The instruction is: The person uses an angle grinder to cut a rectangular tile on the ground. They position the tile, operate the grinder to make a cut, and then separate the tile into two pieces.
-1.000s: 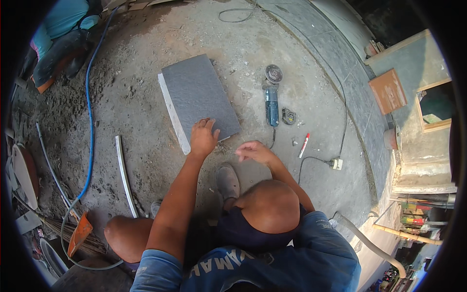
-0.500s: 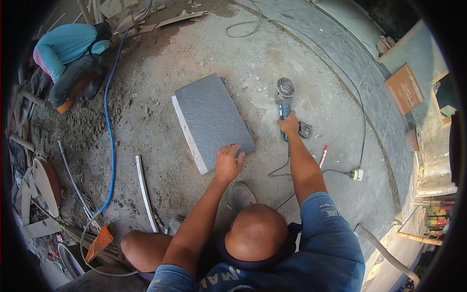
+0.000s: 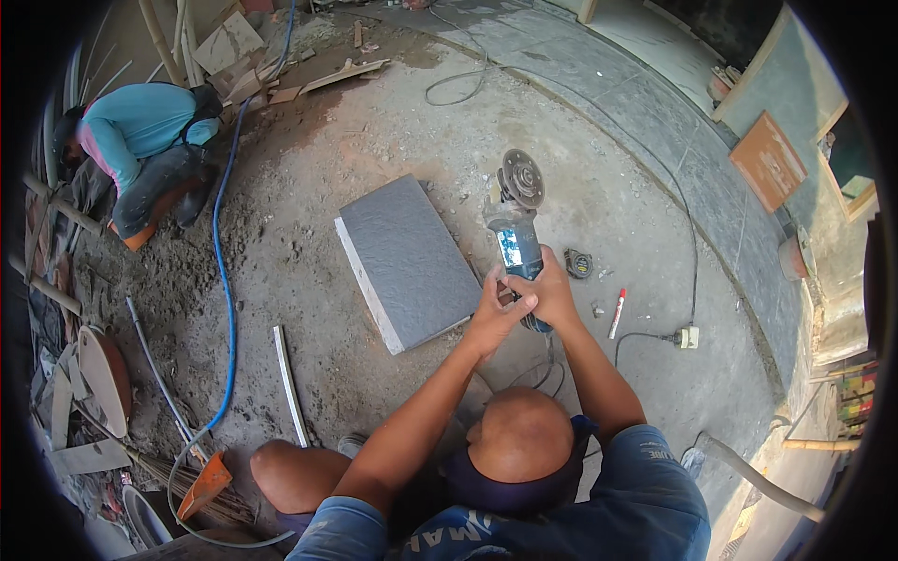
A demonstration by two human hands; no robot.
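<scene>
An angle grinder (image 3: 510,238) with a blue-and-dark body is raised off the ground, its round disc (image 3: 522,179) pointing away from me. My right hand (image 3: 554,292) is wrapped round the rear of its body. My left hand (image 3: 498,313) is at the near left side of the same body, its fingers curled against it and partly hidden. Left of the grinder, a dark grey textured tile (image 3: 407,262) with a pale edge lies on the ground, touched by neither hand.
A tape measure (image 3: 578,265) and a red-and-white marker (image 3: 617,313) lie to the right. The cord runs to a white socket (image 3: 687,338). A blue hose (image 3: 220,252) and a metal strip (image 3: 289,383) lie left. Another person (image 3: 154,140) crouches at the far left.
My right hand has lifted the grinder from the ground and brought it nearer and leftward. My left hand has left the tile and moved right to the grinder. The other person has leaned leftward.
</scene>
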